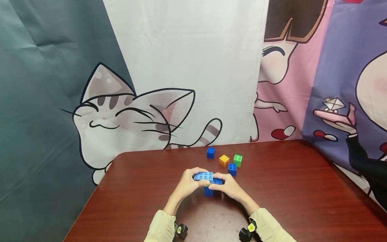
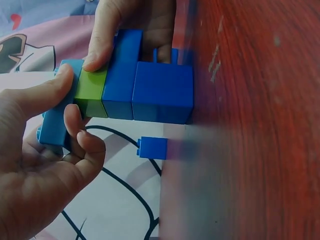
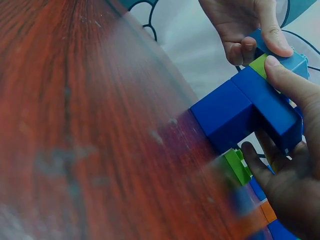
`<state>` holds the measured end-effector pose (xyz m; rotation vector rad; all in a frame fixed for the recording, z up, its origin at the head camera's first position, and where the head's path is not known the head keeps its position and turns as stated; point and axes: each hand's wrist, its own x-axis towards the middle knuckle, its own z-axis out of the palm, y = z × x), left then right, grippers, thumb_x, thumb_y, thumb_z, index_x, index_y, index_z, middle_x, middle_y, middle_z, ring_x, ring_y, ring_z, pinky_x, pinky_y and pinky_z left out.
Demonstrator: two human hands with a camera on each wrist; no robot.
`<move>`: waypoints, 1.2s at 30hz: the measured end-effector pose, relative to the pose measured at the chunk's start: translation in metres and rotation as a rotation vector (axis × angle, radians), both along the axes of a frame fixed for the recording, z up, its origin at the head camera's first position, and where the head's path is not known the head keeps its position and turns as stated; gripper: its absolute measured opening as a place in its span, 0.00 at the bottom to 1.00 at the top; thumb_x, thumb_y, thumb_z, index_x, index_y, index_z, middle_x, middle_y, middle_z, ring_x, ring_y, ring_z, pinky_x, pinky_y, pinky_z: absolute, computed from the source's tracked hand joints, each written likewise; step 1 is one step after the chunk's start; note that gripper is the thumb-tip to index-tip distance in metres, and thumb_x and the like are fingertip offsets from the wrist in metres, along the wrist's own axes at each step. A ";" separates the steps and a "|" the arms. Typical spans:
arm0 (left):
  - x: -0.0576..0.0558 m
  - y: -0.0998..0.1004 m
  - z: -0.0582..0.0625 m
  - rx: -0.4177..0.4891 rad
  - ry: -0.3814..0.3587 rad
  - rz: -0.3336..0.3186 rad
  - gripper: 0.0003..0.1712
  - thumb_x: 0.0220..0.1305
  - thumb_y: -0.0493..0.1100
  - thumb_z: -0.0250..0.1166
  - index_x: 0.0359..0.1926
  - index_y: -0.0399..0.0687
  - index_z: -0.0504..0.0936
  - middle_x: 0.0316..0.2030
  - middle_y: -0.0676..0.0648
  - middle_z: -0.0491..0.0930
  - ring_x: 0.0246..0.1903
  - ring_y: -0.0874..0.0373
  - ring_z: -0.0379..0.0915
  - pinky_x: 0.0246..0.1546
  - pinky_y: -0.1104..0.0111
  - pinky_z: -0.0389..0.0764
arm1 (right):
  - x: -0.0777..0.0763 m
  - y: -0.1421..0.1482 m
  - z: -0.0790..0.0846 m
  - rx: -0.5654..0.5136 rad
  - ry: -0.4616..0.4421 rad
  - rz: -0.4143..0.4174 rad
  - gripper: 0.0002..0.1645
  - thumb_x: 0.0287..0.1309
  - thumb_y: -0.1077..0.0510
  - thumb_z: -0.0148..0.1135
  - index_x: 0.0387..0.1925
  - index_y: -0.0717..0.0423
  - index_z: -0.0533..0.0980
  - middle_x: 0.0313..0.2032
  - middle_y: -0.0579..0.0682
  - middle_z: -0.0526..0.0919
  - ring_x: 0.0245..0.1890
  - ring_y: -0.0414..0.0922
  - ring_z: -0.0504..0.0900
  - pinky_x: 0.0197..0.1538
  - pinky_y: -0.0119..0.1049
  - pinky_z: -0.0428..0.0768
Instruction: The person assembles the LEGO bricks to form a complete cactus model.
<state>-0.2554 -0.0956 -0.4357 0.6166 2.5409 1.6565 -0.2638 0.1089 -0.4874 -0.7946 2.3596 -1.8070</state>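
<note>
A stack of toy building bricks stands on the table between both hands. Its bottom is a dark blue square brick (image 1: 208, 192), under a longer dark blue brick (image 3: 272, 102) that juts out toward the right. Above that sits a yellow-green brick (image 2: 92, 94), topped by a light blue long brick (image 1: 203, 176) with studs up. My left hand (image 1: 186, 183) pinches the light blue brick between thumb and fingers, its end overhanging leftward. My right hand (image 1: 231, 186) grips the jutting dark blue brick, thumb tip at the yellow-green one.
Behind the stack lie loose bricks: a blue one (image 1: 210, 153), an orange one (image 1: 224, 161), a green one (image 1: 238, 161) and another blue one (image 1: 232, 170). A printed cartoon cloth (image 1: 181, 50) hangs along the far edge of the brown table (image 1: 136, 201).
</note>
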 end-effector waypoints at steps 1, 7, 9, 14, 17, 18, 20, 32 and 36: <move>0.000 0.001 0.000 0.003 -0.001 0.001 0.17 0.53 0.41 0.74 0.46 0.47 0.85 0.42 0.45 0.85 0.38 0.59 0.74 0.39 0.72 0.77 | 0.000 0.001 0.000 0.002 0.001 -0.005 0.21 0.58 0.60 0.67 0.53 0.60 0.78 0.45 0.60 0.83 0.27 0.38 0.80 0.27 0.30 0.81; 0.000 -0.002 -0.001 -0.006 -0.009 0.007 0.19 0.53 0.44 0.74 0.47 0.48 0.85 0.43 0.46 0.85 0.39 0.57 0.74 0.41 0.68 0.76 | 0.000 0.001 -0.002 -0.010 -0.054 0.009 0.22 0.58 0.57 0.67 0.54 0.59 0.78 0.45 0.61 0.83 0.29 0.37 0.81 0.29 0.30 0.81; 0.001 -0.004 -0.002 -0.013 -0.012 0.011 0.19 0.53 0.44 0.74 0.47 0.48 0.85 0.43 0.46 0.85 0.40 0.56 0.74 0.41 0.67 0.76 | 0.000 -0.001 -0.003 -0.019 -0.064 0.023 0.23 0.59 0.57 0.67 0.55 0.60 0.77 0.47 0.61 0.83 0.32 0.36 0.82 0.34 0.29 0.82; 0.001 -0.006 -0.005 -0.022 -0.020 0.013 0.20 0.53 0.46 0.74 0.48 0.49 0.85 0.44 0.46 0.84 0.40 0.56 0.73 0.41 0.67 0.76 | 0.001 -0.001 -0.003 -0.030 -0.087 0.032 0.24 0.58 0.56 0.67 0.55 0.62 0.77 0.48 0.63 0.83 0.37 0.34 0.83 0.43 0.26 0.82; 0.000 -0.005 -0.007 -0.006 -0.027 -0.004 0.20 0.53 0.47 0.74 0.49 0.49 0.84 0.44 0.45 0.84 0.40 0.56 0.74 0.42 0.67 0.77 | 0.002 0.002 -0.003 -0.041 -0.100 0.033 0.26 0.59 0.56 0.67 0.56 0.64 0.76 0.49 0.64 0.83 0.38 0.34 0.83 0.45 0.25 0.81; -0.001 -0.004 -0.008 0.000 -0.029 -0.009 0.20 0.54 0.47 0.74 0.48 0.50 0.84 0.45 0.45 0.84 0.40 0.56 0.74 0.42 0.67 0.77 | 0.002 0.003 -0.002 -0.040 -0.106 0.030 0.26 0.59 0.55 0.67 0.56 0.64 0.76 0.50 0.64 0.82 0.38 0.34 0.84 0.45 0.25 0.81; -0.002 -0.004 -0.009 0.020 -0.030 -0.021 0.20 0.54 0.47 0.74 0.48 0.50 0.83 0.45 0.44 0.83 0.40 0.56 0.74 0.42 0.68 0.77 | 0.001 0.004 -0.002 -0.035 -0.116 0.027 0.27 0.59 0.55 0.67 0.57 0.64 0.75 0.50 0.64 0.82 0.39 0.34 0.84 0.46 0.25 0.81; -0.006 -0.001 -0.021 0.130 -0.011 -0.084 0.20 0.56 0.42 0.72 0.50 0.48 0.81 0.47 0.42 0.82 0.41 0.62 0.76 0.44 0.73 0.78 | 0.000 0.009 -0.001 0.033 -0.117 -0.035 0.29 0.58 0.52 0.68 0.56 0.65 0.76 0.50 0.61 0.83 0.41 0.34 0.81 0.48 0.25 0.78; -0.004 -0.001 -0.016 0.111 -0.002 -0.068 0.21 0.56 0.42 0.72 0.52 0.49 0.80 0.50 0.43 0.82 0.42 0.60 0.76 0.45 0.72 0.77 | -0.001 0.008 0.001 0.016 -0.125 -0.030 0.28 0.57 0.53 0.69 0.55 0.64 0.77 0.50 0.61 0.83 0.39 0.34 0.81 0.46 0.26 0.79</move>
